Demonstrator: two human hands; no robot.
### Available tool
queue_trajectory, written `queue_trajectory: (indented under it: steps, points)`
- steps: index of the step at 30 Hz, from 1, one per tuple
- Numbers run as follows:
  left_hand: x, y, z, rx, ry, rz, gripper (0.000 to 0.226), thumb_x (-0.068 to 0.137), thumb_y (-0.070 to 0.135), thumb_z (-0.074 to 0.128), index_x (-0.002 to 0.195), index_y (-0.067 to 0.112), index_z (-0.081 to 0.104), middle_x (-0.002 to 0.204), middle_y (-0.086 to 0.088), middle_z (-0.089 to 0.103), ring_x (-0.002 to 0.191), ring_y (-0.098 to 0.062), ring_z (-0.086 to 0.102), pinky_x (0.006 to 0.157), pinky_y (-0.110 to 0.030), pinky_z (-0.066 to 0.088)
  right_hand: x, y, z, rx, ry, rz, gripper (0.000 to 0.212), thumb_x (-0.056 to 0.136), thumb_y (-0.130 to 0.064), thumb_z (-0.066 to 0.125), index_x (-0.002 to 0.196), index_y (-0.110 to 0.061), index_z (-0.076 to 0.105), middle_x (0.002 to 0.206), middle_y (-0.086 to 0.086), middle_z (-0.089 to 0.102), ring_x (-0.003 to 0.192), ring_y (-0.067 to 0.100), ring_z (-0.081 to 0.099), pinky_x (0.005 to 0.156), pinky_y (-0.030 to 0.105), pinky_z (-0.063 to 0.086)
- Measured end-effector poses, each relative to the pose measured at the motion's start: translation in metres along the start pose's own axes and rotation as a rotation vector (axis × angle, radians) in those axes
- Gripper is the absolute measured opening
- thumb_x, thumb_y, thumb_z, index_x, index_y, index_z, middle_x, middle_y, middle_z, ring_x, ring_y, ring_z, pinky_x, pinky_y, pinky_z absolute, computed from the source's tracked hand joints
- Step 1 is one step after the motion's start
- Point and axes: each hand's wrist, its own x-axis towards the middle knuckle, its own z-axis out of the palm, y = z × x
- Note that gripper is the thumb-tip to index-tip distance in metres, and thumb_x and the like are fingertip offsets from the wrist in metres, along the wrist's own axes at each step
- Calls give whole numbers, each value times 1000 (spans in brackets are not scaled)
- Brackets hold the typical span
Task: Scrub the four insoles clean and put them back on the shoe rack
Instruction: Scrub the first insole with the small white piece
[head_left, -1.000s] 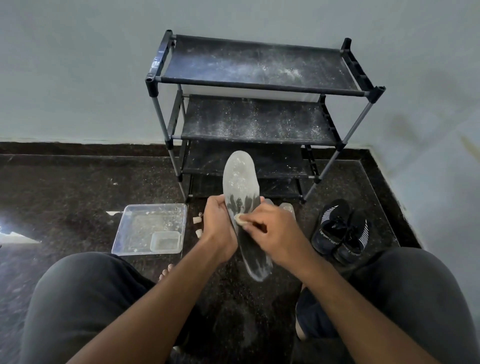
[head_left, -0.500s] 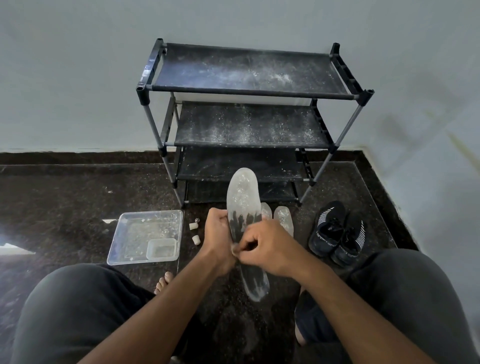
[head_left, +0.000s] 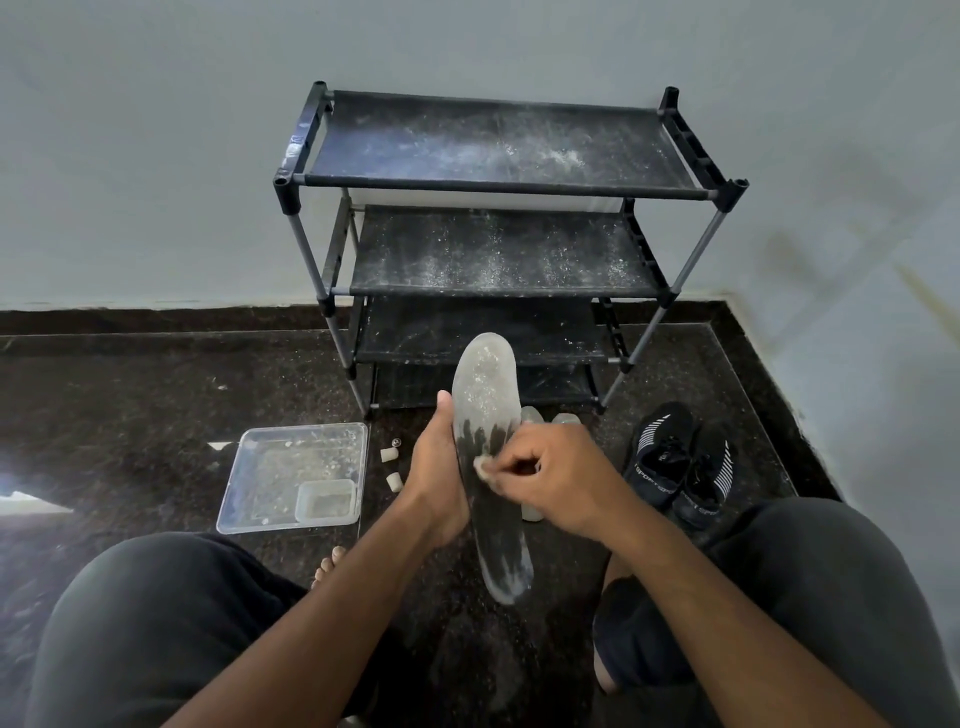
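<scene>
A dark speckled floor (head_left: 156, 395) meets a pale wall, and against that wall a black shoe rack (head_left: 498, 244) is seen, its shelves dusted with white powder and bare of insoles. In front of it an insole (head_left: 485, 395) is held up above the floor, toe end towards the rack; its far half is coated in pale powder while the middle band is already rubbed dark. It is gripped along its left edge by the left hand (head_left: 439, 478), thumb up the side. A small pale scrubbing piece (head_left: 482, 467) is pinched against the insole by the clenched fingers (head_left: 511, 460) of the right hand (head_left: 558, 480). Other pale insoles (head_left: 531, 418) are partly hidden behind the hands on the floor, beside a pair of black shoes (head_left: 680, 462); a clear tray (head_left: 293, 478) lies to the left. The scrubbing is judged best done in short, firm strokes worked up towards the powdered toe, with the insole braced from behind so that it is not bent. The heel end also appears pale and probably needs attention.
</scene>
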Motion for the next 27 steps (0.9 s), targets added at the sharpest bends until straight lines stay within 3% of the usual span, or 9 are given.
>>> queue_trajectory:
  steps: [4,7,10,13,16,19,21,24,27]
  points:
    - [-6,-2,7,38,-21,-45,77,108,62,20,130,5,67,117,-23,75,100,-30,76,82,-43,63,6,11,0,-188,194,-29,13,92,-25,71,101,-21,79,84,-10,65,75,8,62,68,36,57]
    - [-6,-5,6,84,-6,-41,76,108,61,22,128,6,70,120,-22,74,108,-31,74,94,-45,59,1,6,14,-325,43,-69,15,95,-26,64,100,-20,78,86,-11,60,80,6,57,75,33,53]
    - [-4,-5,3,87,15,-31,73,108,60,26,127,4,71,117,-20,76,108,-30,75,92,-41,58,-4,-4,16,-151,-100,-72,15,92,-27,68,85,-18,79,78,-12,62,72,7,61,71,30,54]
    - [-6,-3,4,54,-43,-37,72,109,57,24,126,4,70,111,-21,77,96,-30,77,81,-43,63,1,-2,0,-120,105,-72,16,92,-28,70,88,-16,79,78,-8,65,71,8,61,67,35,54]
    - [-9,-5,7,51,-73,-23,69,111,53,25,129,3,69,114,-23,75,95,-33,73,89,-53,59,4,5,-12,-351,340,-112,15,94,-26,68,101,-17,78,85,-9,65,81,7,55,72,29,50]
    - [-4,-6,5,46,-43,22,62,109,41,30,121,-6,68,98,-20,71,88,-33,67,77,-42,59,0,2,-5,-348,99,-98,15,91,-21,70,103,-19,78,90,-15,61,86,2,55,77,23,49]
    - [-1,-6,3,47,-17,54,60,107,40,32,123,-8,65,105,-24,68,99,-38,63,83,-42,56,-3,0,-4,-213,-6,-69,13,87,-18,72,97,-19,80,90,-14,66,83,3,61,77,21,50]
    - [-4,-5,6,65,-82,54,73,110,58,21,131,6,68,124,-25,71,109,-37,70,95,-52,57,0,1,-13,-212,217,-137,11,88,-18,74,97,-15,80,85,-9,65,78,5,58,71,26,50]
    - [-7,-8,8,152,-136,8,77,106,64,18,135,12,66,126,-21,72,117,-38,69,104,-59,53,6,3,-14,-370,453,-182,14,92,-18,71,103,-13,77,86,-5,63,83,7,53,72,22,47]
